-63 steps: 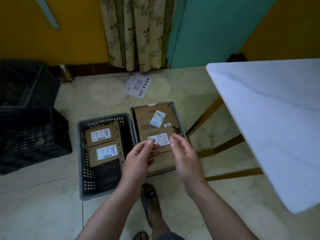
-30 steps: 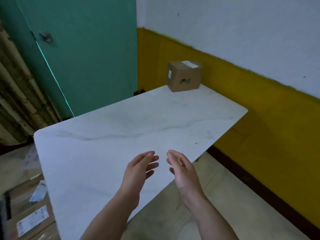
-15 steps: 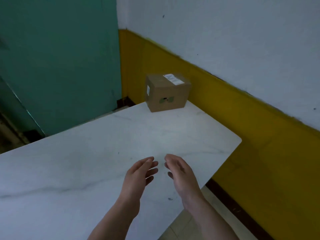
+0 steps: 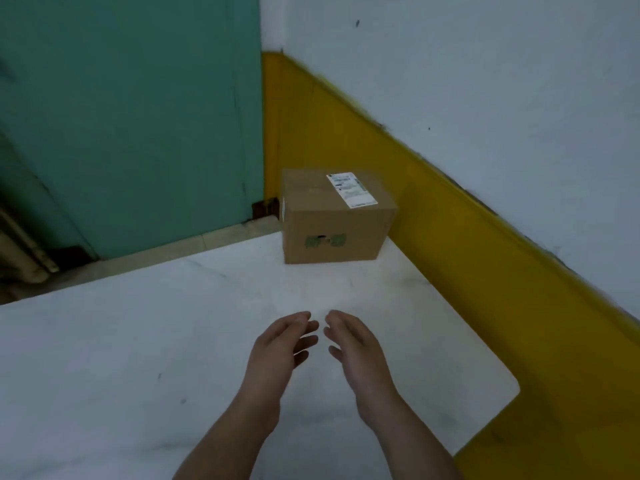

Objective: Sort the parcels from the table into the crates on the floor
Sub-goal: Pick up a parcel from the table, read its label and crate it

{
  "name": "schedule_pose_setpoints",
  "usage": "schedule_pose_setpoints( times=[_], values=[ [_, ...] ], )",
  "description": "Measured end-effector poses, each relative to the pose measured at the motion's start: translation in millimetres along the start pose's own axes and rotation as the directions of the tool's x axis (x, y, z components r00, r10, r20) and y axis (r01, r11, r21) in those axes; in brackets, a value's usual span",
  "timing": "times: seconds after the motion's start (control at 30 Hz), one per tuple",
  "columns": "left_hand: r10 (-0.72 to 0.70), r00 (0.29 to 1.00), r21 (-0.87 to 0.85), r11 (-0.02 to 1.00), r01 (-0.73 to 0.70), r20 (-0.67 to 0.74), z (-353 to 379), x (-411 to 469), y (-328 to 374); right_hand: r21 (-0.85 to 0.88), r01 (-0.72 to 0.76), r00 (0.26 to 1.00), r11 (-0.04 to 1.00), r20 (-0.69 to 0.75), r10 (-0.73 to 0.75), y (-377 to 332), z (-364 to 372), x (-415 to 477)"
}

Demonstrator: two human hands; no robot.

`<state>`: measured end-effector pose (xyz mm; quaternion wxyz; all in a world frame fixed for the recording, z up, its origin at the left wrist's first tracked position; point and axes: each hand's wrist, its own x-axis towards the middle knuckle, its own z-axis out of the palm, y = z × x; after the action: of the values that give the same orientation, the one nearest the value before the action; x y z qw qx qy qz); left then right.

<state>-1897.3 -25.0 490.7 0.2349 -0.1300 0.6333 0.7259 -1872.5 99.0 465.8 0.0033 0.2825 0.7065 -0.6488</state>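
My left hand (image 4: 280,344) and my right hand (image 4: 356,344) are both empty, held out side by side above the white table (image 4: 104,358), near its right edge. The palms face inward toward each other, fingers loosely curled and slightly spread, the fingertips close together but not touching. Neither hand rests on the tabletop as far as I can tell; both forearms run up from the bottom of the view and converge toward the wrists. I judge this pose to be a two-handed reach in preparation, the palms set to close on opposite sides of a box.

Beyond the hands lies a bare stretch of tabletop. The one parcel (image 4: 332,233) in view stands upright at the far corner of the table, well apart from my hands, close to the yellow wall band (image 4: 450,202) on its right. A white shipping label (image 4: 351,189) lies on its top face, and a green mark shows on the side facing me. Its place at the far corner means I must extend both arms forward to reach it.

The crates are not in view. Behind the parcel stand a green door (image 4: 131,116) and a white upper wall (image 4: 485,81)
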Motion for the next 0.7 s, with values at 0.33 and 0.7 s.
schedule_pose_setpoints(
  times=[0.33,0.7],
  values=[
    [0.149,0.909,0.028,0.988,-0.150,-0.390,95.2,111.0,46.0,0.063,0.116,0.980,0.991,-0.172,-0.103,-50.0,-79.0,153.4],
    [0.223,0.844,0.071,0.974,-0.216,-0.488,109.0,209.4,83.2,-0.068,0.078,0.982,0.995,-0.164,-0.089,-82.7,-100.3,276.5]
  ],
)
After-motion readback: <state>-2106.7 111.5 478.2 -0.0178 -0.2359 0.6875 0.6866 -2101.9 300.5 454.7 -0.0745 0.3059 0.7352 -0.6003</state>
